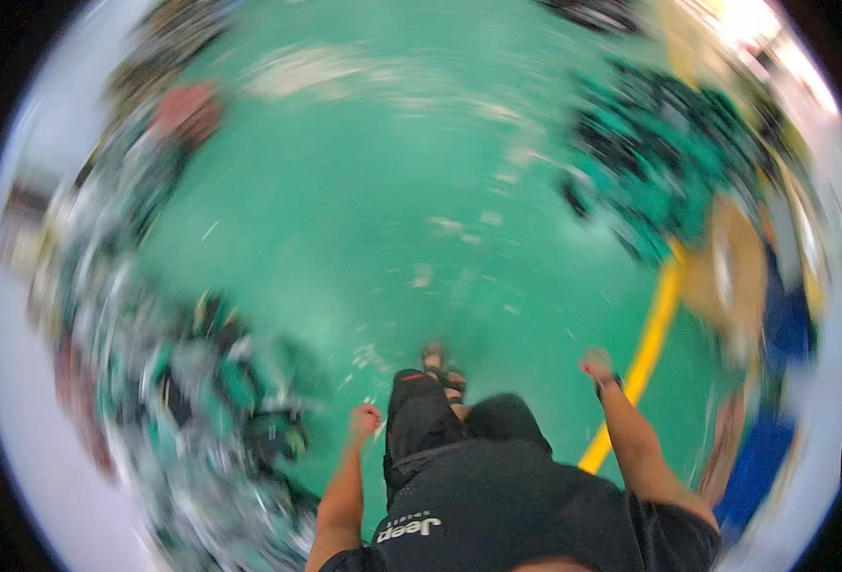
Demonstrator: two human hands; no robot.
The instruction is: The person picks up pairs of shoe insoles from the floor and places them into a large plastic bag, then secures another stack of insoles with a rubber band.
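Note:
My left hand hangs low beside my dark trouser leg, above the green floor, its fingers curled in. A thin whitish spot shows by its fingers; whether it is held or lies on the floor, I cannot make out. Out to the right, my right hand is held off my body, with a dark band at the wrist. Motion smears its fingers, and no object shows clearly in it. Neither hand touches anything around it. Below me are my feet in dark sandals, one ahead of the other.
A blurred heap of grey, green and black items lines the left side, with a reddish thing farther off. A green and black pile lies at the far right. Nearer are a brown cardboard-like piece, blue objects and a yellow floor line.

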